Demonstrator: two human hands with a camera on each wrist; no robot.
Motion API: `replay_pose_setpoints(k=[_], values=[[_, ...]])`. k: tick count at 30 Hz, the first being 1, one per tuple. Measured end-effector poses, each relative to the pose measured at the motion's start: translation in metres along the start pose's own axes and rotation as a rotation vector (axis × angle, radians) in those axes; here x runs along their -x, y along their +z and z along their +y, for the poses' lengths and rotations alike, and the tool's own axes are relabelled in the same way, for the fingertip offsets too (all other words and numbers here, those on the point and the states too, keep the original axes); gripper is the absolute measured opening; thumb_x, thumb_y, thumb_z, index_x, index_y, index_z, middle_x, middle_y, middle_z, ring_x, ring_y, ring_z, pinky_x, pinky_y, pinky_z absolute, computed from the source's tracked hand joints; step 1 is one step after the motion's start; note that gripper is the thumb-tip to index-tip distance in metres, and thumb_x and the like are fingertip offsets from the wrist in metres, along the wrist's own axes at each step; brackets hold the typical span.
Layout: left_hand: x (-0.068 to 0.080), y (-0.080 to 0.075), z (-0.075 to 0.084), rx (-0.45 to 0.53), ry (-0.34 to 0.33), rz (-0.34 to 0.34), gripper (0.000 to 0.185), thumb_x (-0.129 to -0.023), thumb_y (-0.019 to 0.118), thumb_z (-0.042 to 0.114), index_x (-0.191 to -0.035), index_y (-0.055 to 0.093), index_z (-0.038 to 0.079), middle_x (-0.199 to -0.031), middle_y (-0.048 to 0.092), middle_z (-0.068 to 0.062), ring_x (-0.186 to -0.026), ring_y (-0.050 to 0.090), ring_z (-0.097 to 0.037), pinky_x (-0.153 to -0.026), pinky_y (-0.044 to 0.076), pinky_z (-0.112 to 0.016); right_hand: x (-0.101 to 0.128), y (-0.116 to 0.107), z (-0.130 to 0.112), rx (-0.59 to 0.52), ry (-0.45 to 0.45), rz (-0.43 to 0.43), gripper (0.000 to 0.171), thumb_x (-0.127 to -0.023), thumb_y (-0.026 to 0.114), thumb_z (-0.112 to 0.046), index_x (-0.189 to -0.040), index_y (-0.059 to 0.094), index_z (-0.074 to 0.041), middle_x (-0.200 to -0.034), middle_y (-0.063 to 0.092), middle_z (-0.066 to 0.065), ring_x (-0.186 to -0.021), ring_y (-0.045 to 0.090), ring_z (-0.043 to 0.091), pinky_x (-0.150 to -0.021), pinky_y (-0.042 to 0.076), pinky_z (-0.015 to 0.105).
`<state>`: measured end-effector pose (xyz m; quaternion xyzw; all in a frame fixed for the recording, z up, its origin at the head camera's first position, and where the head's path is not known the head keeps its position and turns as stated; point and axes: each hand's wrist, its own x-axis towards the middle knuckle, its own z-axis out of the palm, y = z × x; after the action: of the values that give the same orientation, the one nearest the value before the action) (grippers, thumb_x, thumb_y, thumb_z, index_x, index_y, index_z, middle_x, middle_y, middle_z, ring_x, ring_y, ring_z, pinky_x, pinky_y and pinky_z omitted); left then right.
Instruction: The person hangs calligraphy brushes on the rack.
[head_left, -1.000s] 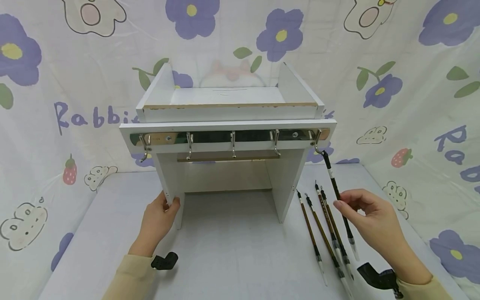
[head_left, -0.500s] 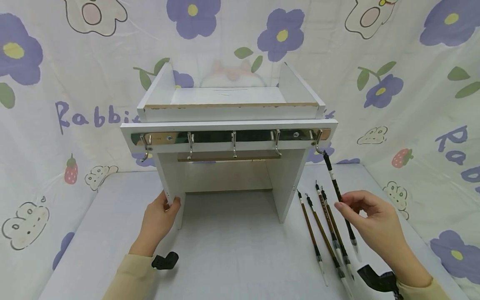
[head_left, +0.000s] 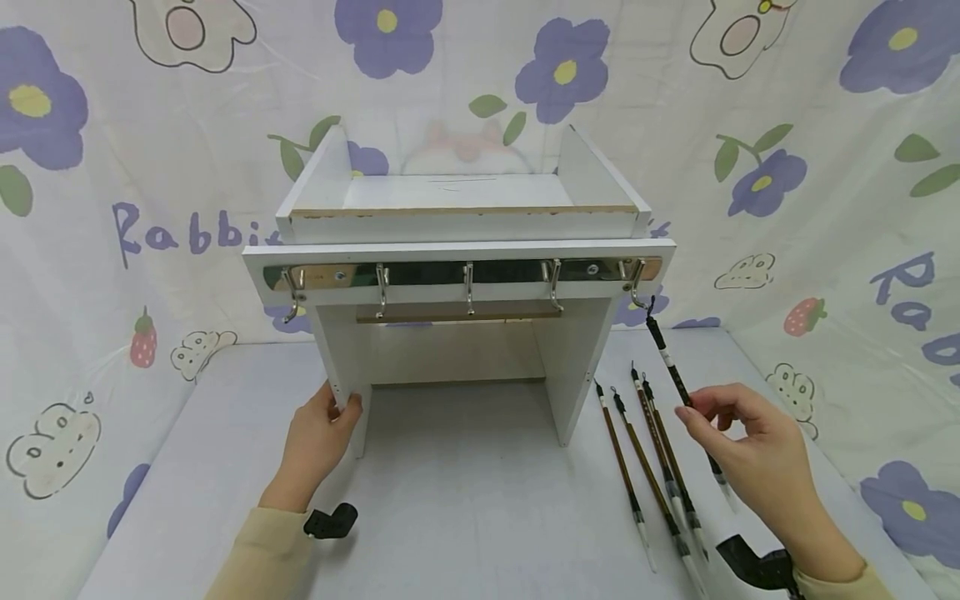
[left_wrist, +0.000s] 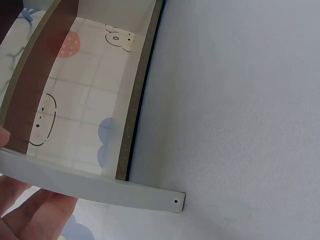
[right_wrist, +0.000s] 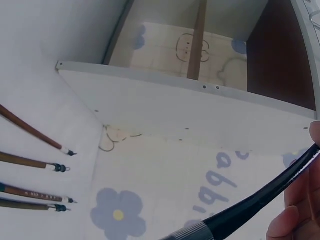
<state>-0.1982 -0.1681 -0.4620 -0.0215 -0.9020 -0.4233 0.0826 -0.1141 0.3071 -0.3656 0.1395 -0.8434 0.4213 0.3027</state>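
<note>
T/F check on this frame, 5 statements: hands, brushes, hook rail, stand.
1. The right hand pinches the black calligraphy brush. True.
2. That brush lies flat on the table. False: it is lifted and slanted, its top end up at the rightmost hook.
3. The left hand grips the left leg of the white stand. True.
4. Two brown-handled brushes lie on the table. False: four lie there, side by side, right of the stand.
5. The hook rail carries five metal hooks. True.
</note>
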Motion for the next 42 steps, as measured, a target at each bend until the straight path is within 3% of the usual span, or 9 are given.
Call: replay_pose_setpoints(k=[9, 23, 42], values=[[-0.0002, -0.0001, -0.0003, 0.009, 0.003, -0.001, 0.050, -0.100, 0.046, 0.038, -0.143, 0.044, 0.013, -0.136, 0.053, -0.020, -0.116, 0.056, -0.042, -0.086, 0.050, -0.057, 0.0015, -0.0004, 0.0022, -0.003, -0.026, -0.026, 0.024, -0.075, 0.076, 0.010, -0.092, 0.070, -0.006, -0.081, 0.064, 0.001, -0.076, 0.054, 0.008, -0.069, 0.042, 0.016], [-0.0014, 0.0006, -0.0023, 0.001, 0.002, 0.006, 0.048, -0.100, 0.046, 0.038, -0.141, 0.046, 0.014, -0.133, 0.056, -0.020, -0.112, 0.059, -0.040, -0.083, 0.051, -0.055, -0.0016, -0.0004, -0.0014, 0.074, 0.014, -0.021, 0.024, -0.075, 0.076, 0.012, -0.092, 0.069, -0.004, -0.081, 0.063, 0.003, -0.073, 0.052, 0.007, -0.067, 0.042, 0.014], [-0.0014, 0.0008, -0.0016, 0.000, 0.008, 0.005, 0.049, -0.100, 0.046, 0.038, -0.142, 0.045, 0.014, -0.134, 0.055, -0.020, -0.114, 0.058, -0.041, -0.085, 0.050, -0.056, -0.0009, -0.0054, -0.0006, 0.079, -0.019, 0.046, 0.027, -0.073, 0.079, 0.009, -0.092, 0.071, -0.008, -0.080, 0.064, -0.001, -0.076, 0.052, 0.006, -0.068, 0.038, 0.017]])
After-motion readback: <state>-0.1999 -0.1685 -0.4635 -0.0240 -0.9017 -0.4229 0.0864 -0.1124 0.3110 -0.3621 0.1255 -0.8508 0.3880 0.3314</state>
